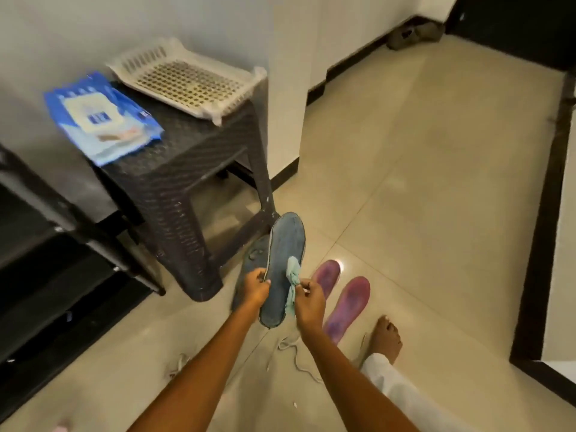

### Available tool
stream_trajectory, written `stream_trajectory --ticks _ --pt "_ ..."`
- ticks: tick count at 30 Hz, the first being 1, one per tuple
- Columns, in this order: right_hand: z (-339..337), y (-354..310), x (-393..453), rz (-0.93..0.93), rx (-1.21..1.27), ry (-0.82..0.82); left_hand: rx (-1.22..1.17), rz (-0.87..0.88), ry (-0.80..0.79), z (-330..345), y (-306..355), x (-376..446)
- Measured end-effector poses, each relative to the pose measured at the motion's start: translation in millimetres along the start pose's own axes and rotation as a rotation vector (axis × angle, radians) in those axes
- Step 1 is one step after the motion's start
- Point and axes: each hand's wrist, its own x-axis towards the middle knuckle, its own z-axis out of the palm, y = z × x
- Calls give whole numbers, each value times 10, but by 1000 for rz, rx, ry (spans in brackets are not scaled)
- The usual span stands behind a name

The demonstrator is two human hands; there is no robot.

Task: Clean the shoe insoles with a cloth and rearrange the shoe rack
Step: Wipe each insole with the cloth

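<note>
A worn blue insole (285,260) is held up over the floor, toe pointing away from me. My left hand (255,288) pinches its left edge near the middle. My right hand (308,299) grips a small pale green cloth (293,282) and presses it on the insole's right side. A second blue insole (252,263) lies on the tiles just behind the held one. Two purple insoles (349,304) lie side by side on the floor to the right. The black shoe rack (62,260) stands at the left edge.
A dark wicker-pattern stool (187,157) stands ahead left, carrying a blue wipes packet (103,116) and a white perforated tray (187,79). White shoelaces (296,357) lie on the tiles below my arms. My bare foot (385,336) rests at the right. A dark doorway frame (536,244) borders the right.
</note>
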Motion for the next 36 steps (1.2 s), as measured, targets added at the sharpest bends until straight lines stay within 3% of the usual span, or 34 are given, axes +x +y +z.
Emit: stream_trajectory --ticks 7,15,18,24,29,33,36 --pt "215 907 941 117 69 62 109 -70 -27 804 -692 943" --pt "391 1404 1212 174 132 29 204 -50 -24 1106 -1128 1307" --pt "316 1343 1177 162 127 39 345 -5 -27 1151 -1083 1211" --pt "8 1206 1265 134 122 122 599 265 -2 1349 -734 987" --pt "-247 1330 1491 176 190 295 627 243 -95 1912 -615 947" --pt "-278 1465 1623 168 185 285 693 165 -89 2269 -610 1021" --pt "-298 1508 1645 136 158 265 524 62 -94 2307 -595 1092"
